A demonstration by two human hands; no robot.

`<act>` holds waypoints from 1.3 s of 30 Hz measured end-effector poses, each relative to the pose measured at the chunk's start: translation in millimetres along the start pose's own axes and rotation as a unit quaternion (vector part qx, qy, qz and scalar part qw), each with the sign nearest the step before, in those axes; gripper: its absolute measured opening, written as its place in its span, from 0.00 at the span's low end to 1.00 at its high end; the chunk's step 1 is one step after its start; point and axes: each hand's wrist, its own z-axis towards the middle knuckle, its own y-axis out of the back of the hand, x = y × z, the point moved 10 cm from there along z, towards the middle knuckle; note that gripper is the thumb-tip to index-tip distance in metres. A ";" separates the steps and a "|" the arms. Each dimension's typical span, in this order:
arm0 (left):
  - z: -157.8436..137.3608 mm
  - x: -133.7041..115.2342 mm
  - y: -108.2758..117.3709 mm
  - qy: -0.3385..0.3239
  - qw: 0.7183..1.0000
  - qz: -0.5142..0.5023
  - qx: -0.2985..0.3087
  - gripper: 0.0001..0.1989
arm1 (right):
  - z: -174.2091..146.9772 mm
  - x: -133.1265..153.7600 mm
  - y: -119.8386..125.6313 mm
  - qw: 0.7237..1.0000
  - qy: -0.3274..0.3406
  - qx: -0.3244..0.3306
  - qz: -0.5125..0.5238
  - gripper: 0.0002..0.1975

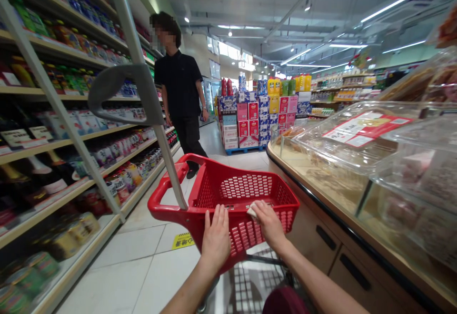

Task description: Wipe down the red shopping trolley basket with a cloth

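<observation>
In the head view a red shopping cart basket point(247, 186) with slotted walls stands right in front of me. My left hand point(216, 238) rests against its near side, fingers stretched out up to the rim and holding nothing. A small crumpled white cloth point(252, 210), perhaps a tissue, is pressed on the near rim under the fingers of my right hand point(268, 222). From the cart's left end a metal pole with a grey handle point(123, 92) rises. Parts of the basket's near wall are hidden behind my hands.
Shelves of bottles and cans point(67, 128) line the left. A person in dark clothes point(180, 97) stands in the aisle beyond the cart. On the right is a counter point(314, 195) with clear food packages point(342, 133). Stacked boxes point(248, 121) stand ahead; a yellow floor sign point(183, 241) lies below.
</observation>
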 end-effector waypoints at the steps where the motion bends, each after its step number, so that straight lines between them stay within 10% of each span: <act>1: 0.2 -0.8 0.2 -0.001 1.000 -0.002 0.004 0.31 | 1.5 -3.3 1.3 0.999 -0.031 -0.010 -0.009 0.20; 8: -0.6 -0.6 2.1 0.004 1.000 0.015 -0.001 0.29 | -1.9 30.5 -5.7 0.996 0.086 0.005 0.010 0.20; 14: -0.8 -3.8 0.6 0.002 1.000 0.008 -0.020 0.31 | -18.7 -72.9 23.3 0.986 -0.132 -0.032 -0.092 0.20; 19: 1.9 -6.1 0.9 0.012 1.000 0.003 -0.025 0.30 | -18.6 -42.7 12.1 0.998 -0.006 0.015 -0.058 0.23; 25: 2.8 -9.9 0.8 0.005 0.999 0.010 -0.040 0.30 | -20.0 -82.8 28.9 0.986 -0.131 -0.035 -0.095 0.22; 29: 2.5 -11.5 1.0 0.004 0.999 0.009 -0.047 0.30 | -17.2 -63.6 16.5 0.998 -0.023 0.010 -0.064 0.23; 34: 2.4 -12.9 -0.6 0.000 0.999 0.009 -0.048 0.31 | -13.3 -75.3 29.0 0.989 -0.116 -0.044 -0.082 0.23; 39: 2.2 -13.7 0.0 -0.001 0.999 0.014 -0.041 0.31 | -6.0 -29.9 5.7 0.999 0.013 0.025 -0.028 0.22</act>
